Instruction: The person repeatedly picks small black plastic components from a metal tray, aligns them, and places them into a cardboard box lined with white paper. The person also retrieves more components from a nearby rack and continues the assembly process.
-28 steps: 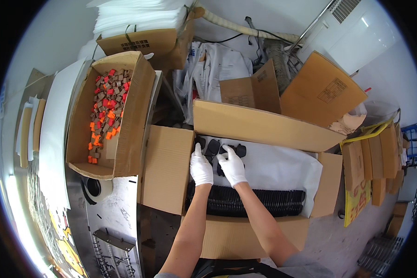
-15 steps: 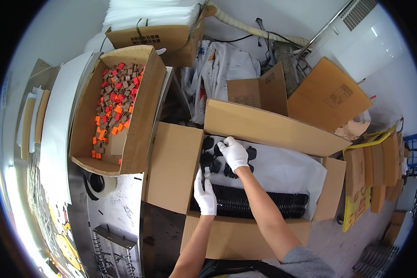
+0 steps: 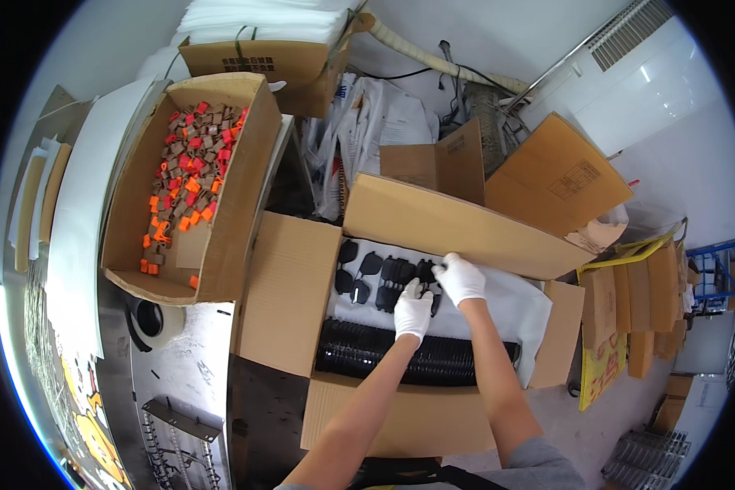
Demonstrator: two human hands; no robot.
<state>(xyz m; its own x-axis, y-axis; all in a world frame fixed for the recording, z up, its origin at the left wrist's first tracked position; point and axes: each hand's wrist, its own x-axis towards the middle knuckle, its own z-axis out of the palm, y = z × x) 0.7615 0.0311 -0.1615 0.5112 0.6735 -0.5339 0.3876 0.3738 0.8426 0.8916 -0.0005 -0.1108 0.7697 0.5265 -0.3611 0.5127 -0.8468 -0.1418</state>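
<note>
White gloves cover both my hands, which work inside an open cardboard box (image 3: 290, 273). In it, a white foam sheet (image 3: 498, 302) carries a row of black two-lobed pieces (image 3: 371, 263) that look like sunglasses fronts. My right hand (image 3: 460, 280) has its fingers drawn together at the upper end of the rightmost black piece (image 3: 425, 269). Just left of it and lower, my left hand (image 3: 414, 312) is closed at the lower end of the same piece, its fingertips partly hidden. A tightly packed row of similar black pieces (image 3: 400, 355) lies along the box's near side.
On the left, a cardboard carton (image 3: 249, 180) holds many red, orange and brown clips (image 3: 192, 175). Below it, a roll of tape (image 3: 155, 322) rests on a metal table (image 3: 200, 359). Flattened cardboard (image 3: 629, 294) leans at the right; another open carton (image 3: 547, 163) stands behind.
Both hands have moved right along the foam sheet, away from the box's left end. Several black pieces there now lie uncovered in a row. The whole view has shifted slightly.
</note>
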